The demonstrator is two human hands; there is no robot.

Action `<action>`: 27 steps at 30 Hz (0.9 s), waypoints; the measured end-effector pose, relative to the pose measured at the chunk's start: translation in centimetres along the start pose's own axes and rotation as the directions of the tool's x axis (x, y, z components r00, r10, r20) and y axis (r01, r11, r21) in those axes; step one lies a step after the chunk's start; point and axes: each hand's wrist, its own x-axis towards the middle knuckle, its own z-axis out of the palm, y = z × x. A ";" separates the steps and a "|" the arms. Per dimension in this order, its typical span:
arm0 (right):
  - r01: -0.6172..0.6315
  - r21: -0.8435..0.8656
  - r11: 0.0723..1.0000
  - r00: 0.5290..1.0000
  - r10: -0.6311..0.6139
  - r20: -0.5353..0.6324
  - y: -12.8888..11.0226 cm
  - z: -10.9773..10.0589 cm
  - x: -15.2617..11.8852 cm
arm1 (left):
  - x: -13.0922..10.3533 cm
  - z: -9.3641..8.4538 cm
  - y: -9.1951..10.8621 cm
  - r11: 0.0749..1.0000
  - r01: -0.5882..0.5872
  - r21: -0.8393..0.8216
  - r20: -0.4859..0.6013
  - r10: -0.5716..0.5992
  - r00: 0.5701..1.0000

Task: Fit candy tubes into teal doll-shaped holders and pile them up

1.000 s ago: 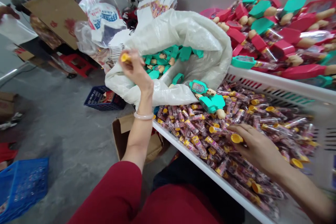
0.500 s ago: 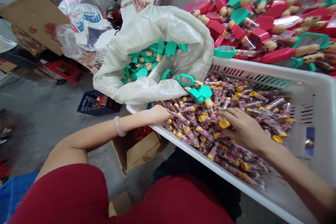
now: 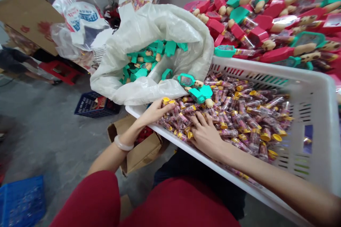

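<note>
Many small clear plastic tubes with yellow caps and purple-brown contents [image 3: 242, 120] fill a white plastic basket [image 3: 269, 64]. At the basket's left end, my left hand [image 3: 154, 113] is closed, thumb against fingers, around a yellow-capped tube [image 3: 166, 99]; most of that tube is hidden. My right hand [image 3: 206, 136] lies palm down on the heap, fingers spread and touching the tubes. Just beyond the hands, teal plastic pieces with beige, spotted ends [image 3: 201, 94] rest on the tubes at the lip of a white woven sack [image 3: 160, 17].
Inside the sack are more teal pieces [image 3: 141, 72]. Red and teal toys [image 3: 266, 25] are piled behind the basket. A cardboard box [image 3: 144, 152] stands below my left arm, with a dark blue crate [image 3: 93, 104] and a blue crate [image 3: 22, 202] on the floor.
My right hand has moved left and nearer to me across the tubes, toward my left hand. My left hand has lifted slightly, and a yellow cap now shows at its fingers.
</note>
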 end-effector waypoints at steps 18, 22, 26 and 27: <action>-0.044 0.806 0.591 0.955 0.262 -0.140 1.9 -4.9 -0.4 | -1.8 6.4 3.6 0.952 -0.128 -0.277 0.075 0.154 0.985; -0.069 0.743 0.665 0.948 0.277 -0.159 1.6 -5.4 -0.6 | -1.6 6.3 3.6 0.961 -0.121 -0.250 0.093 0.148 0.985; -0.026 0.715 0.699 0.952 0.235 -0.195 1.1 -5.7 -0.7 | -1.6 6.5 3.5 0.968 -0.151 -0.201 0.025 0.159 0.987; -0.017 0.700 0.714 0.950 0.229 -0.211 1.1 -5.7 -0.8 | -1.6 6.5 3.6 0.969 -0.160 -0.188 0.020 0.167 0.986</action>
